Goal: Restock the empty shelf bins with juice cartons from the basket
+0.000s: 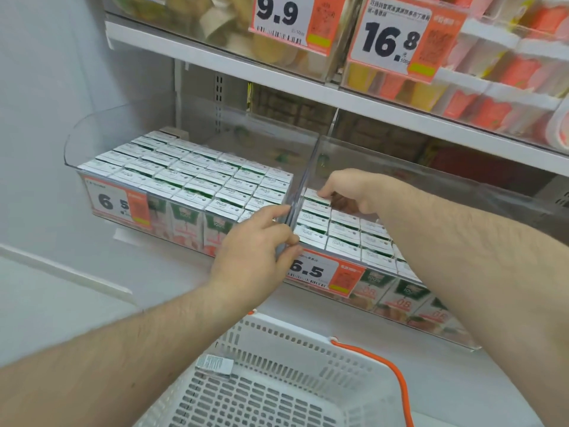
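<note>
Left bin (92,155) packed full with juice cartons (197,177). Left hand (258,245) at clear divider (295,201), fingers (292,240) pinched on its front edge; divider could be bent if pulled. Right hand (351,192) curled over cartons in right bin (431,192), carton possibly gripped, cannot tell; row could be toppled. Basket (277,349) below appears emptied.

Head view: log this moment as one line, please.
left hand: grips bin divider | right hand: on juice cartons, right bin | left bin: full | basket: looks empty
</note>
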